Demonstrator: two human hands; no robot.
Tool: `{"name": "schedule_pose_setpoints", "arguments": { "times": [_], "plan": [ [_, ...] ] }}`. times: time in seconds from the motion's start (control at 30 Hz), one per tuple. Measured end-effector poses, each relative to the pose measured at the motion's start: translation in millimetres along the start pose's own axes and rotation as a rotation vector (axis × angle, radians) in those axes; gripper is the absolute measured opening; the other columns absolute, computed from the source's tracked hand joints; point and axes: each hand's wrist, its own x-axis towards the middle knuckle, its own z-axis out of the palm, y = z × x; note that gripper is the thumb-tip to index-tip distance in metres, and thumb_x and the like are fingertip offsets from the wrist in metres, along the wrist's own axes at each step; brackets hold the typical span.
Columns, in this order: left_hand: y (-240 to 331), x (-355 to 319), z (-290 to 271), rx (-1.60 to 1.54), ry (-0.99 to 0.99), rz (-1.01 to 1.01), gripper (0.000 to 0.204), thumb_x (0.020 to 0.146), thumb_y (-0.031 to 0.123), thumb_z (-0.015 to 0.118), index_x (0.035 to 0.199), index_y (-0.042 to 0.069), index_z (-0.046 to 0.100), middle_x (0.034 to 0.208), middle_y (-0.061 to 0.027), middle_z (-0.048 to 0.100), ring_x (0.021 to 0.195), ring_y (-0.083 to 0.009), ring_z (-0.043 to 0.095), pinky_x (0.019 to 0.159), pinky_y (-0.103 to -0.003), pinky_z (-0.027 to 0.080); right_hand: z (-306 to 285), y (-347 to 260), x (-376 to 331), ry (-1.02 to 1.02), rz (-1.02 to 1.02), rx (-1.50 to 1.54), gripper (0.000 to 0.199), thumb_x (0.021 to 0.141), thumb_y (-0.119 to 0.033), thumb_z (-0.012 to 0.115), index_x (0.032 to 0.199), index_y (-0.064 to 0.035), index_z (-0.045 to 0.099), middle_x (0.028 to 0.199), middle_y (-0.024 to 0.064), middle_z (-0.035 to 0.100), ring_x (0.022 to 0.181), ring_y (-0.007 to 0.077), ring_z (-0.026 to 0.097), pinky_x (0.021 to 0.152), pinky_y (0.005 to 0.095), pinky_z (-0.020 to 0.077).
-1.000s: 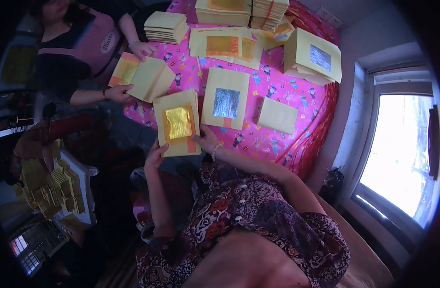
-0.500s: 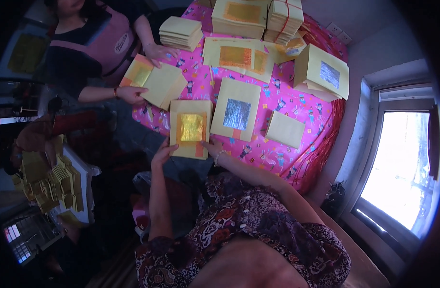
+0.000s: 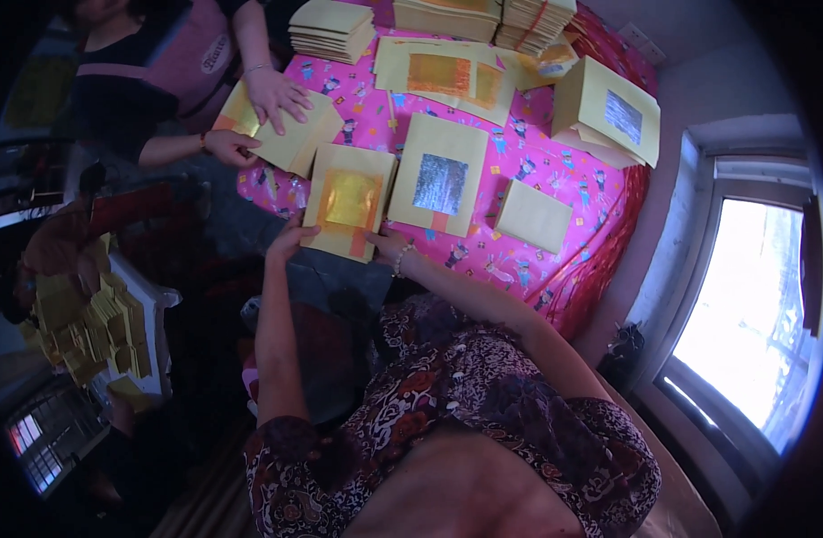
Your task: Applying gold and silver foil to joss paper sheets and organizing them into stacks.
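Two bare hands, the left hand (image 3: 293,242) and the right hand (image 3: 390,247), pinch the near part of one gold-foil sheaf (image 3: 350,199), just left of the silver-foil stack (image 3: 441,184). The sheaf's near end appears to overhang the pink table cover (image 3: 583,211), a strip of which shows right of the silver-foil stack, before one small plain stack (image 3: 534,216). The sheaf is pale yellow, its single gold square (bordered in orange) shining. Farther left of the silver-foil stack, a co-worker's two hands (image 3: 277,97) rest on one paper stack (image 3: 290,143).

Left fingers (image 3: 307,231) partly hidden, perhaps under gold-patched papers (image 3: 351,197); rear stack (image 3: 443,21) cropped.
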Motion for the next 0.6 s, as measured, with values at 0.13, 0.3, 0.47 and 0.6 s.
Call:
{"name": "schedule_pose_setpoints", "arguments": {
  "times": [0.13, 0.3, 0.47, 0.6],
  "plan": [
    [1, 15, -16, 0.116, 0.016, -0.04, 0.061, 0.072, 0.005, 0.069, 0.128, -0.001, 0.043, 0.119, -0.0093, 0.056, 0.108, -0.0208, 0.053, 0.092, -0.031, 0.041, -18, -26, -49, -0.057, -0.154, -0.581, 0.037, 0.083, -0.018, 0.066, 0.113, 0.0008, 0.055, 0.096, 0.0097, 0.064, 0.082, 0.0182, 0.062, 0.076, 0.0309, 0.0509],
    [12, 14, -7, 0.478, 0.201, 0.065, 0.061, 0.073, 0.013, 0.069, 0.128, 0.003, 0.044, 0.119, -0.015, 0.054, 0.107, -0.0264, 0.053, 0.094, -0.035, 0.04, -64, -64, -108, 0.011, -0.579, -0.843, 0.024, 0.083, -0.011, 0.064, 0.103, -0.0012, 0.057, 0.089, 0.0115, 0.064, 0.082, 0.0193, 0.064, 0.072, 0.0317, 0.0531],
    [16, -3, 37, 1.051, 0.623, 0.273, 0.056, 0.076, 0.021, 0.067, 0.126, 0.006, 0.047, 0.113, -0.0196, 0.054, 0.106, -0.0372, 0.05, 0.096, -0.043, 0.039, -96, -97, -139, 0.329, -0.739, -0.906, 0.026, 0.083, -0.01, 0.062, 0.105, 0.0001, 0.054, 0.091, 0.0148, 0.062, 0.086, 0.0234, 0.064, 0.074, 0.0327, 0.0535],
    [23, -16, 133, 0.615, 0.626, 0.692, 0.05, 0.078, 0.02, 0.068, 0.121, 0.003, 0.048, 0.114, -0.0169, 0.053, 0.104, -0.0302, 0.052, 0.091, -0.039, 0.042, -121, -92, -115, 0.462, -0.739, -0.801, 0.048, 0.082, -0.016, 0.065, 0.118, 0.0076, 0.044, 0.104, 0.0184, 0.059, 0.098, 0.0257, 0.06, 0.084, 0.0353, 0.0498]
  ]
}}
